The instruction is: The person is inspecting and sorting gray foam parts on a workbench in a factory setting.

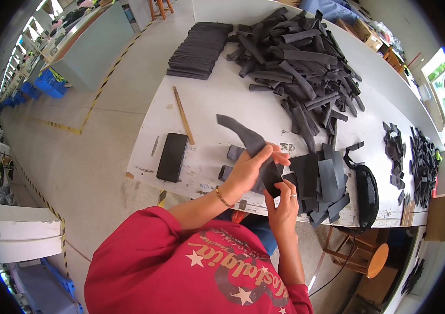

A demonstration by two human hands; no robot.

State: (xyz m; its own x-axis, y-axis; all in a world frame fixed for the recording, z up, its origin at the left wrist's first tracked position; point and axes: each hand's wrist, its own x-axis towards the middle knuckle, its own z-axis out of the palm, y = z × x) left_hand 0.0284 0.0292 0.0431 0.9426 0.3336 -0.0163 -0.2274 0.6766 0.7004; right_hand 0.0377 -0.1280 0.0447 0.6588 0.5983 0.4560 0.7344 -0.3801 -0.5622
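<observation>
A long dark grey fabric strip (243,132) is held in front of me above the table's near edge. My left hand (251,166) is closed round its middle, and one end sticks out to the upper left. Lower down, my right hand (284,205) pinches the black lower end between thumb and fingers. Flat dark rectangular pieces (329,180) lie in a loose stack just right of my hands. Partly hidden behind my left hand are small folded grey pieces (235,152) on the table.
A large heap of dark fabric tubes (306,63) covers the table's far side, beside a neat row of flat strips (200,51). At left lie a black phone (172,157) and a wooden stick (183,115). A black mesh item (366,196) and a wooden stool (376,260) are at right.
</observation>
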